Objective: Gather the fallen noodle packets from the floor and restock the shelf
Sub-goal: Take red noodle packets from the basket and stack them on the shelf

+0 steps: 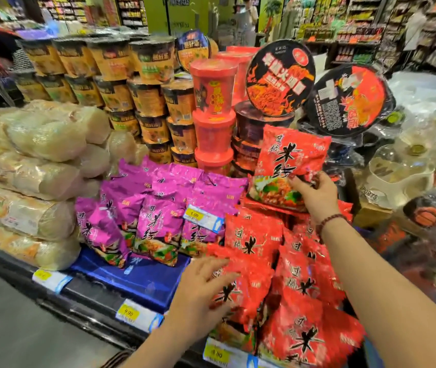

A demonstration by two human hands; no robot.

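Crowded shop aisles fill the background of the head view, with stocked racks running off to either side and a low display shelf with a dark front edge in the foreground. Yellow price tags sit along that edge, and a glossy blue liner shows where the shelf is bare.

The right hand, a beaded bracelet on its wrist, pinches a red noodle packet by its lower right edge, fingers closed on the crinkled foil; the packet stands upright above the back of the red pile. The left hand lies flat with fingers spread loosely on the front red packets, pressing on them rather than gripping. These packets are soft, shiny pillow bags with black characters, heaped and overlapping at the shelf's right end, some leaning over the edge.

Just beside them to the left stand purple noodle packets of the same shape, tilted forward in rows with a price tag resting among them. Further left, long clear-wrapped bundles of pale vermicelli are stacked in layers. Behind, shrink-wrapped orange cup noodles rise in tiers, next to a column of red tubs. Round black bowl noodles with flame print lean directly behind the held packet, close to its top. Clear plastic-wrapped goods crowd the right side.
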